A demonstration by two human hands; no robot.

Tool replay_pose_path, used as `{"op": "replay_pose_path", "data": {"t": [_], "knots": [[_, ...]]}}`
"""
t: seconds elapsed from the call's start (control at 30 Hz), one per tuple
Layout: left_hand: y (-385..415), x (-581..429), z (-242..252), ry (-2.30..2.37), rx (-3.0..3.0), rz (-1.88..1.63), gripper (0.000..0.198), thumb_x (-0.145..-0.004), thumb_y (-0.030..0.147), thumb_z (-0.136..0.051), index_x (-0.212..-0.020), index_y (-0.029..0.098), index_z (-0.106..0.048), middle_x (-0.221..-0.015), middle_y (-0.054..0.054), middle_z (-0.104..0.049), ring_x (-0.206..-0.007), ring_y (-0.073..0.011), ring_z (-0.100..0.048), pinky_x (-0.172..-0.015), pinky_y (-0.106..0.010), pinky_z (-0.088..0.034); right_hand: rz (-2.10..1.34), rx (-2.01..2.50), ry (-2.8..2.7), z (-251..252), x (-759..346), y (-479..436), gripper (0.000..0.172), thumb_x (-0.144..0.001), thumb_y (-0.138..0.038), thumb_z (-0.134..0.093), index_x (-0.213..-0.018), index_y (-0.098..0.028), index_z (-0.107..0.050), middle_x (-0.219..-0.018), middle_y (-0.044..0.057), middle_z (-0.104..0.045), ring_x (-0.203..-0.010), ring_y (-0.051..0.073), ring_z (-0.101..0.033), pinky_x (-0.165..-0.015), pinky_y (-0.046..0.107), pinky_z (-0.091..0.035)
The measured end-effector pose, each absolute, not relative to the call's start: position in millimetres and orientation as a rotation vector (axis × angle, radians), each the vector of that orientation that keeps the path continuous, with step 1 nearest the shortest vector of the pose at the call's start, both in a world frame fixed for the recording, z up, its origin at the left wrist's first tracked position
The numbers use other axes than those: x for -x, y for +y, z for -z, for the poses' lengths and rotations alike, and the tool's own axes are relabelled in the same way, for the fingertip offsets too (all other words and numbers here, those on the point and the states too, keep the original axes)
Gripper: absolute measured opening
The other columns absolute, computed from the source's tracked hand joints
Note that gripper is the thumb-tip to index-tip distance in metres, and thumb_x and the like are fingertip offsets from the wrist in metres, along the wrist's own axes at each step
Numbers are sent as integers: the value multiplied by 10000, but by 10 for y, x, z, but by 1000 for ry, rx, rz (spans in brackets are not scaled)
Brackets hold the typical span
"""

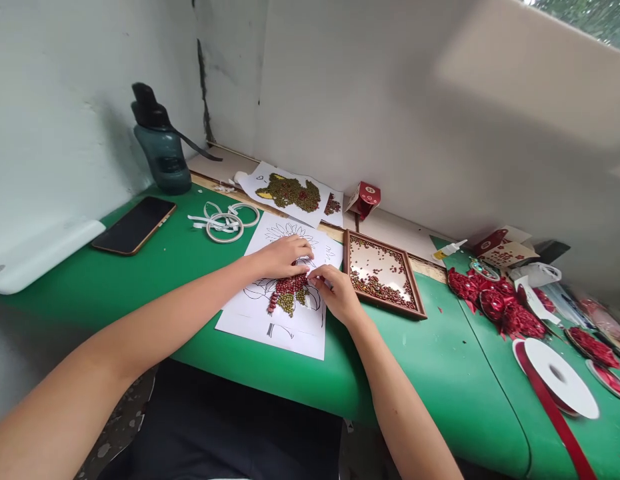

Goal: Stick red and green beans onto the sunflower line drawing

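Note:
A white sheet point(283, 323) with a black line drawing lies on the green table point(200, 267). Red and green beans point(289, 293) fill part of the drawing. My left hand point(285, 257) rests on the sheet just above the beans, fingers curled and pressed down at their edge. My right hand point(337, 293) sits at the right side of the beans, fingertips pinched together on the paper; what they pinch is too small to see. A brown wooden frame point(383, 275) used as a tray, holding loose beans, lies right of that hand.
A dark water bottle point(160, 143) and a phone point(135, 225) are at the left, white strip loops point(225, 221) behind the sheet. A finished bean picture point(287, 193) and red box point(365, 199) lie at the back. Glue bottle point(449, 249), red ribbon pieces point(495, 303) and a spool point(557, 377) fill the right.

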State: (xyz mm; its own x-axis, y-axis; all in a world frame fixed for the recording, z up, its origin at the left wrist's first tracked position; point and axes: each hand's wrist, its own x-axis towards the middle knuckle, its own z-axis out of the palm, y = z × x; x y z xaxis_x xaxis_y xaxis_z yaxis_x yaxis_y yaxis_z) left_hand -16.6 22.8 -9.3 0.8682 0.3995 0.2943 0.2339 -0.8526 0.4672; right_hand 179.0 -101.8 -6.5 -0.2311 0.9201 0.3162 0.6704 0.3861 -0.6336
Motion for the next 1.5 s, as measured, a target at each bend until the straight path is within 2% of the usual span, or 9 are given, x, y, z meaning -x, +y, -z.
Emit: {"op": "replay_pose_path", "data": {"t": [0.2,0.43,0.7,0.9,1.03,1.33,1.5], "knots": [[227,174,89,464,-2612,-484,280,-965,359,-612,-1204,238,-693,-1334,-78,-637,-1273,-294,-520,-1066,-439,-426,-547,1288,-1997,54,-1809,-1037,156,-1002,-231,-585,-952,-257,-731,-980,61,-688,-927,214,-660,-846,360,-537],[232,177,96,464,-2616,-477,302,-969,388,-591,-1209,236,-692,-1343,-84,-639,-1282,-301,-523,-1069,-444,-423,-492,1328,-2036,92,-1802,-1023,169,-991,-281,-628,-951,-271,-793,-987,63,-644,-908,211,-645,-806,358,-552],[192,183,33,491,-2597,-434,293,-978,372,-597,-1223,237,-682,-1381,-88,-615,-1318,-310,-501,-1105,-466,-415,-462,1298,-1974,74,-1828,-1040,175,-1010,-276,-591,-991,-266,-764,-971,52,-622,-874,198,-635,-786,348,-527],[132,160,28,459,-2520,-387,433,-902,402,-693,-1323,320,-635,-1560,-52,-497,-1457,-340,-394,-1192,-523,-339,-239,1379,-1841,-32,-1901,-1069,178,-1006,-281,-570,-959,-255,-739,-914,62,-663,-834,210,-638,-741,355,-516],[136,151,40,493,-2498,-295,532,-847,438,-748,-1349,315,-623,-1577,-63,-480,-1474,-362,-375,-1208,-535,-312,14,1508,-1599,-113,-2041,-1085,174,-990,-265,-556,-941,-239,-721,-914,62,-681,-781,201,-615,-732,355,-514],[101,156,-105,553,-2453,-146,499,-908,476,-618,-1377,307,-599,-1599,-52,-445,-1491,-342,-344,-1230,-515,-264,106,1477,-1505,-50,-2163,-1061,135,-945,-219,-587,-914,-230,-717,-879,34,-689,-750,183,-608,-711,335,-506],[99,143,-80,556,-2478,-158,526,-864,437,-660,-1368,295,-601,-1597,-57,-446,-1484,-345,-354,-1224,-507,-279,127,1523,-1441,-85,-2162,-1059,141,-936,-235,-582,-904,-227,-719,-867,35,-692,-745,184,-605,-711,332,-499]]}}
